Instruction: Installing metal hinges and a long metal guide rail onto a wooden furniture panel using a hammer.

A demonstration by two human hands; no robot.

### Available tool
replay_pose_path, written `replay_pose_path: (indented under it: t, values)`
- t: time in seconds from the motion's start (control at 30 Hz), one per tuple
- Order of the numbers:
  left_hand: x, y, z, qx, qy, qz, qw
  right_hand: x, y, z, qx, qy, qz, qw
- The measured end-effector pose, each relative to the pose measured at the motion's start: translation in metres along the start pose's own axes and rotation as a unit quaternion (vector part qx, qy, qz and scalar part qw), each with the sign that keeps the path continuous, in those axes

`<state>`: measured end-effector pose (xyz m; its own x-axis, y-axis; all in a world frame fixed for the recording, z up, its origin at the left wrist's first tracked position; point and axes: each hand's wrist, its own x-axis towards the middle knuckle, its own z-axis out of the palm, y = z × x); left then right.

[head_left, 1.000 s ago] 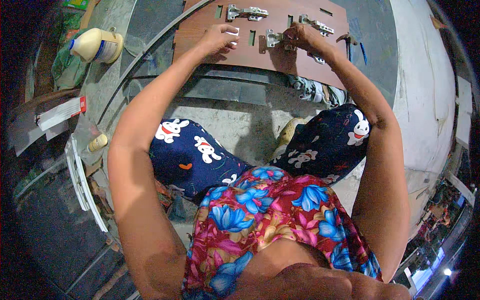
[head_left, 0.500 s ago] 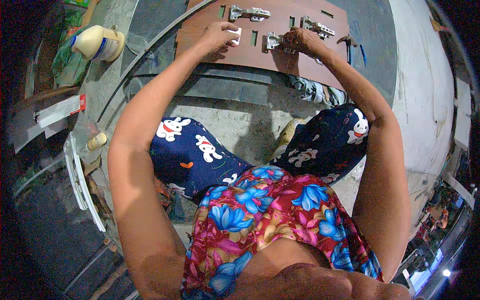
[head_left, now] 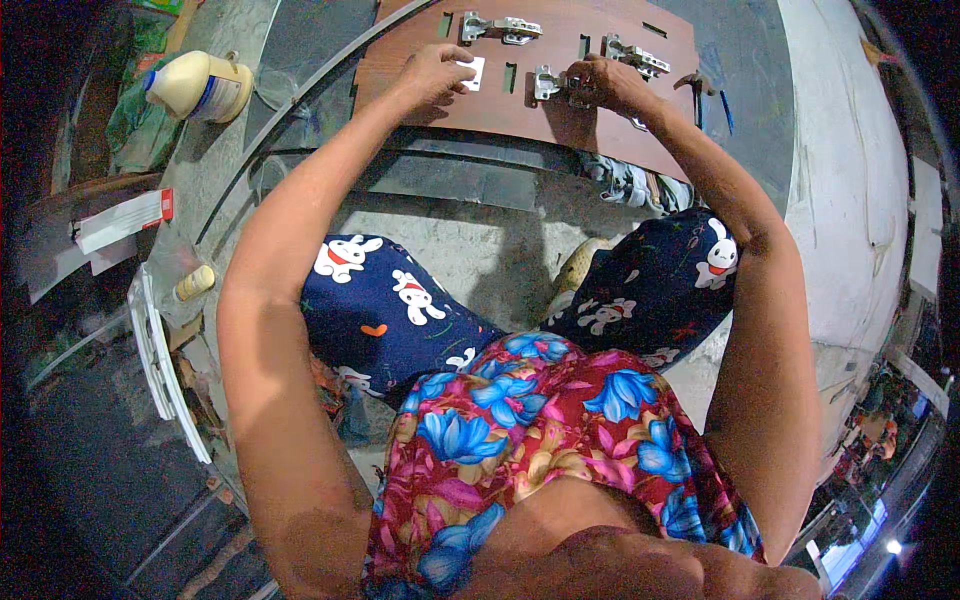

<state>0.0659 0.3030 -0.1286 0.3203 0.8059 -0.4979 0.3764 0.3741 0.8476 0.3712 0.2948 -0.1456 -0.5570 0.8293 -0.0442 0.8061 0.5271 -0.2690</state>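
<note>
A reddish-brown board [head_left: 440,110] with several rectangular slots lies in front of me. My left hand [head_left: 436,76] is over its left part, fingers bent around the edge of a small white plate [head_left: 475,74]. My right hand [head_left: 610,84] has its fingers closed on a silver cabinet hinge [head_left: 546,84] lying on the board; the fingers hide much of it. Two more cabinet hinges lie farther back, one cabinet hinge [head_left: 502,28] left of centre and another hinge [head_left: 638,58] just beyond my right hand. Part of another metal piece [head_left: 638,123] shows beneath my right wrist.
A hammer [head_left: 696,84] and a blue pen [head_left: 727,112] lie right of the board. Folded cloth [head_left: 630,183] sits under its near edge. At the left stand a large cream jug [head_left: 205,86] and a small bottle [head_left: 194,283]. A long curved strip [head_left: 300,92] runs beside the board.
Both hands stay nearly in place. The view shifts very slightly, and a little more of the white plate shows by my left fingers.
</note>
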Motion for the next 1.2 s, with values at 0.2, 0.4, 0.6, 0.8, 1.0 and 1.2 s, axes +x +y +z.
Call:
replay_pose_path:
  t: [0.2, 0.4, 0.6, 0.8, 1.0, 1.2]
  values:
    - [0.007, -0.008, -0.005, 0.014, -0.001, 0.041, 0.999, 0.005, -0.003, -0.005, -0.019, -0.032, -0.015, 0.999]
    - [0.007, -0.010, -0.007, 0.027, -0.004, 0.036, 0.999, 0.004, -0.005, -0.006, -0.001, -0.039, -0.001, 0.999]
    - [0.010, -0.011, -0.006, 0.027, 0.002, 0.046, 0.999, 0.005, 0.002, 0.002, 0.000, -0.038, -0.003, 0.999]
    - [0.011, -0.009, -0.007, 0.031, 0.006, 0.050, 0.998, 0.007, 0.012, 0.011, -0.028, -0.017, -0.016, 0.999]
    - [0.013, -0.012, -0.007, 0.010, 0.002, 0.033, 0.999, 0.007, 0.006, 0.006, -0.030, -0.023, -0.027, 0.999]
    - [0.014, -0.013, -0.007, 0.009, 0.007, 0.076, 0.997, 0.006, 0.002, 0.001, -0.030, -0.017, -0.021, 0.999]
